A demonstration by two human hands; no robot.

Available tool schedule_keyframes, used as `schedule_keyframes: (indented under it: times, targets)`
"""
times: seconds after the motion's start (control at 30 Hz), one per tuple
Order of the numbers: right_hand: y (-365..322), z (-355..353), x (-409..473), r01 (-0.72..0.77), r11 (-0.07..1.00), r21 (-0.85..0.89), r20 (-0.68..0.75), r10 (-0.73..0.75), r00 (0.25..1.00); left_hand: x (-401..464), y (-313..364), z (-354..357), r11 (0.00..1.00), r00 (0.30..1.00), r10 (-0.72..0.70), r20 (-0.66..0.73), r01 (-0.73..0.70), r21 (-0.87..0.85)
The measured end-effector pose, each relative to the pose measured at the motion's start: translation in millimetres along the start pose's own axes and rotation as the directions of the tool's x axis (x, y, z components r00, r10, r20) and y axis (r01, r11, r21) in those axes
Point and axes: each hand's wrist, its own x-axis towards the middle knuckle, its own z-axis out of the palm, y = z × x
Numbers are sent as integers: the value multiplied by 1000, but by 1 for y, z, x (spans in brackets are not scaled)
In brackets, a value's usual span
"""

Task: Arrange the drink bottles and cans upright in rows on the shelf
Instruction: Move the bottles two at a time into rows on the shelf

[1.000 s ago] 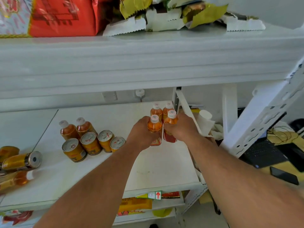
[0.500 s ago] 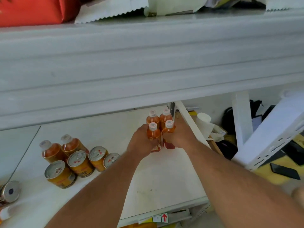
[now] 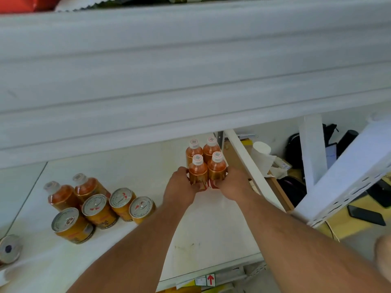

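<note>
Several small orange tea bottles with white caps stand upright in a tight block at the right end of the white shelf. My left hand is wrapped around the front left bottle. My right hand is wrapped around the front right bottle. Two more bottles stand right behind them. To the left, two upright bottles stand behind a row of several upright gold cans. At the far left edge one can lies on its side.
The upper shelf's thick white front edge hangs low over the bottles. A white diagonal brace runs just right of the bottle block. Beyond it are a paper roll, a slotted upright and dark items on a yellow surface.
The view has tilted down and shifted right, so the cans sit further left in view. Both hands stay on the two front bottles, pressed close against the back pair.
</note>
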Motion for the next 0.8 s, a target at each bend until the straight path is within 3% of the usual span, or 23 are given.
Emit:
schedule_keyframes:
  times: [0.2, 0.53, 0.67, 0.8]
  targets:
    - [-4, -2, 5, -18, 1000, -13, -18, 17, 1000, 6, 4, 6, 998, 998, -65, -15, 65, 9]
    - [-2, -11, -14, -78, 997, 20, 98, 75, 992, 3, 2, 7, 997, 997, -81, -9, 81, -19]
    - [0, -20, -34, -89, 994, -59, 140, 96, 986, -15, 6, -3, 995, 997, -66, -30, 68, 71]
    - [-9, -31, -60, 40, 985, -169, 210, -3, 978, -42, 9, -19, 972, 1000, 12, 9, -14, 236]
